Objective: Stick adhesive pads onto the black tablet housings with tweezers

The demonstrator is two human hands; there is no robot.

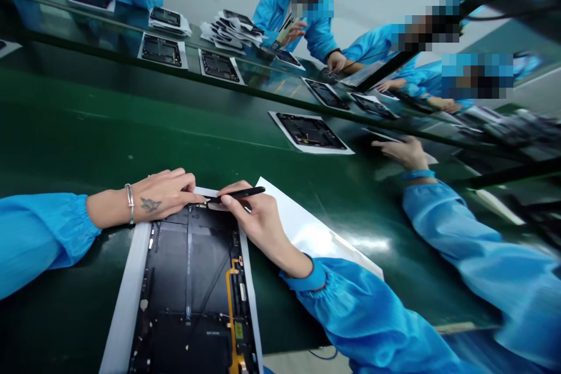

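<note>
Nearest: the blue smock sleeve of the right arm filled the bottom of the view, its elastic cuff gathered at the wrist.
Workpiece: an opened tablet chassis lay flat on a white backing sheet on the green conveyor belt, with an amber flex cable running down its right side.
Handling: it looked light, thin and fairly stiff, but the exposed flex and circuitry looked fragile; the long outer edges looked the safest place to take hold.
Left hand: the left hand, a silver bracelet on its wrist, lay across the chassis's top edge, fingers together and lightly curled, tips touching the edge without a visible grip.
Right hand: the right hand pinched a black plastic spudger between thumb and fingers, nearly closed on it, with the tip at the chassis's top edge.
Beyond: another tablet lay on its own sheet up the belt, and a co-worker's hand was well to the right.
</note>
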